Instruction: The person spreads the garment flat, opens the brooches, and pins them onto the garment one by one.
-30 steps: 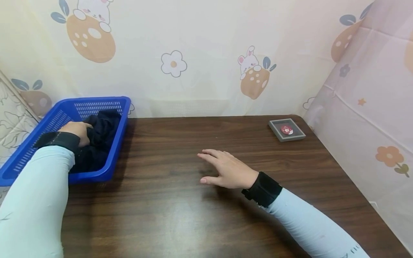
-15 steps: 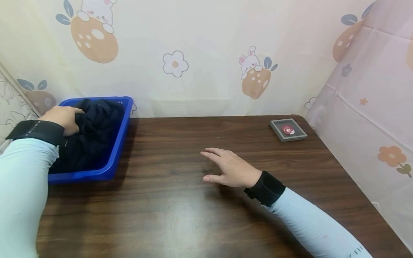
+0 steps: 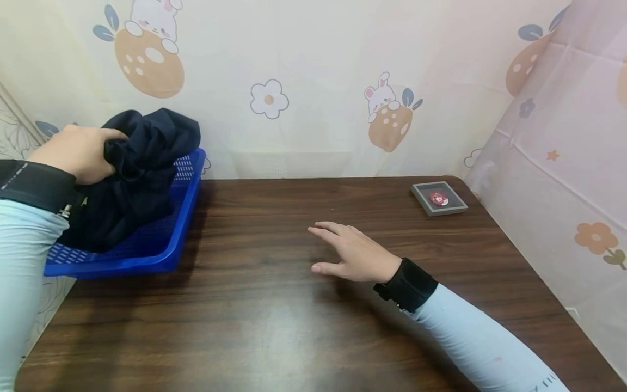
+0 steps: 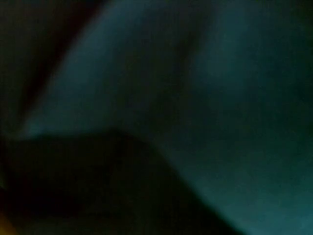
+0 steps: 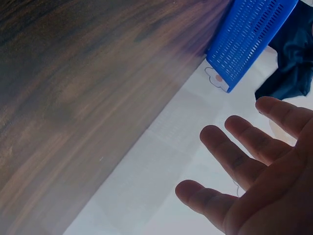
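Note:
My left hand (image 3: 80, 152) grips a bunched dark navy cloth (image 3: 147, 158) at the left, its garment type not shown by the folds. The cloth bulges above the rim of a blue plastic basket (image 3: 183, 218), and its lower part hangs inside. Dark, blurred fabric (image 4: 234, 98) fills the left wrist view. Over the middle of the table, my right hand (image 3: 355, 253) is held palm down with fingers spread, holding nothing. The right wrist view shows its extended fingers (image 5: 234, 156), with the basket's slotted wall (image 5: 244, 44) and some of the cloth (image 5: 296, 54) beyond.
A small grey framed box (image 3: 439, 198) with a round red piece inside lies at the table's back right corner. The brown wood table (image 3: 274, 305) meets a printed curtain (image 3: 313, 109) at the back, and another curtain (image 3: 548, 179) runs along the right.
The left hand has risen and shifted left, pulling the dark cloth up from down in the basket to above its rim. My right hand stays nearly still.

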`<state>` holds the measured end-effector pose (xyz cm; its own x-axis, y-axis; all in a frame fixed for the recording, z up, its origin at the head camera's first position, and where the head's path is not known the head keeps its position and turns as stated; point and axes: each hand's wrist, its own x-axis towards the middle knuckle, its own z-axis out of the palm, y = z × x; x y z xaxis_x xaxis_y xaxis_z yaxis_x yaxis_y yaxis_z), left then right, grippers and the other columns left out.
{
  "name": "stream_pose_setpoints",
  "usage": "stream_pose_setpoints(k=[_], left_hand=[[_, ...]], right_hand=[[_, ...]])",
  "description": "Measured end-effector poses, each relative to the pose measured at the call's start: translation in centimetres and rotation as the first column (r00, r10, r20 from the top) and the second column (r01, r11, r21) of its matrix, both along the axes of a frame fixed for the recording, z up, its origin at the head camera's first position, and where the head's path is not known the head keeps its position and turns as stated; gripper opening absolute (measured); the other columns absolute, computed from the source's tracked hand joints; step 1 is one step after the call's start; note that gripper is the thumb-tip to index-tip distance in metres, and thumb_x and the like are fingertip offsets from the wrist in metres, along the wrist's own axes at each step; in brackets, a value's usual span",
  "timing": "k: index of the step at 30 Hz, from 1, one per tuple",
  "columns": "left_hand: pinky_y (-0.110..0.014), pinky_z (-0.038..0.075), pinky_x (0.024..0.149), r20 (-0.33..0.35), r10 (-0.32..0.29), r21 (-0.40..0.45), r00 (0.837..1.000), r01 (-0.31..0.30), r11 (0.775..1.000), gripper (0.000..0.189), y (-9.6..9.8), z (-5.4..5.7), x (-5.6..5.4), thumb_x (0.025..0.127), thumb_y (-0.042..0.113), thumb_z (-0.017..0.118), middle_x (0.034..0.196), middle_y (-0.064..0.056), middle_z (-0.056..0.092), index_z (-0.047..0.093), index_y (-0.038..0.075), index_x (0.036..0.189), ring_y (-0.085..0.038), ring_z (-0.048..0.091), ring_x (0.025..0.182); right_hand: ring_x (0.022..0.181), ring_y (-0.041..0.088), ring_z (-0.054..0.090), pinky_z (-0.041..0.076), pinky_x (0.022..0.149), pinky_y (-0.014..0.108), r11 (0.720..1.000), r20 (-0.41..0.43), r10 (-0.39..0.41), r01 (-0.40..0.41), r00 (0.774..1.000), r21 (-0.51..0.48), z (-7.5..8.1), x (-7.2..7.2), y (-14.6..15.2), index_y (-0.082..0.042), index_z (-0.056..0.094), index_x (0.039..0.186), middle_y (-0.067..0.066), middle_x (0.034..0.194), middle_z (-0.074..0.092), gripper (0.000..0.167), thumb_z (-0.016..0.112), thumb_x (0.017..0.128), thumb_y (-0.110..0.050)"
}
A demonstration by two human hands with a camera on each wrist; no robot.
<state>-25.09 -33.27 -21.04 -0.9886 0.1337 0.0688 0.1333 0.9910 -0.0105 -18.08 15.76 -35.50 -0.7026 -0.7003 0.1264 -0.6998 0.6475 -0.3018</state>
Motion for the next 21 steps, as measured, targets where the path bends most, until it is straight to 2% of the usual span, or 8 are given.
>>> stream_pose_setpoints(k=[4,9,13,19,21], left_hand=[[-0.067,0.041,0.079,-0.059,-0.097,-0.021,0.993,0.096,0.995,0.051,2.1,1.9,0.3,0.081,0.003,0.061,0.114,-0.041,0.052,0.049,-0.001,0.13,-0.057,0.05,0.094],[-0.063,0.043,0.077,-0.131,-0.225,-0.046,0.966,0.221,0.974,0.052,4.9,3.7,0.9,0.077,0.0,0.063,0.108,-0.038,0.056,0.052,0.0,0.128,-0.05,0.054,0.088],[-0.064,0.043,0.079,-0.179,-0.278,-0.049,0.944,0.273,0.961,0.053,7.6,4.4,1.6,0.076,-0.002,0.063,0.108,-0.035,0.057,0.054,0.002,0.128,-0.047,0.054,0.09],[-0.066,0.043,0.082,-0.216,-0.313,-0.039,0.925,0.312,0.949,0.053,11.6,5.1,2.8,0.079,-0.004,0.062,0.113,-0.032,0.055,0.054,0.005,0.13,-0.047,0.053,0.095],[-0.066,0.044,0.082,-0.231,-0.347,-0.039,0.909,0.348,0.937,0.052,12.8,5.2,3.2,0.079,-0.004,0.061,0.112,-0.031,0.055,0.055,0.005,0.13,-0.046,0.053,0.094]], right_hand=[[0.13,0.024,0.043,0.035,0.105,0.05,1.0,-0.023,-0.007,0.007,1.0,0.0,0.1,-0.1,0.3,-0.019,0.039,0.148,0.007,0.145,0.042,0.077,0.054,0.087,-0.065],[0.131,0.024,0.042,0.034,0.105,0.052,1.0,-0.029,-0.024,0.023,0.999,-0.006,0.7,-0.2,0.7,-0.021,0.037,0.148,0.007,0.146,0.042,0.078,0.053,0.087,-0.066],[0.132,0.023,0.041,0.034,0.104,0.052,0.999,-0.027,-0.034,0.033,0.999,-0.025,1.2,-0.4,1.1,-0.02,0.037,0.148,0.007,0.147,0.041,0.078,0.054,0.087,-0.064],[0.132,0.024,0.041,0.035,0.104,0.052,0.997,-0.007,-0.063,0.063,0.998,-0.037,1.7,-0.6,1.8,-0.022,0.034,0.149,0.006,0.149,0.038,0.078,0.054,0.087,-0.064],[0.132,0.026,0.041,0.036,0.103,0.052,0.996,-0.004,-0.078,0.078,0.997,-0.043,1.9,-0.7,2.2,-0.023,0.033,0.15,0.006,0.149,0.037,0.078,0.054,0.087,-0.064]])
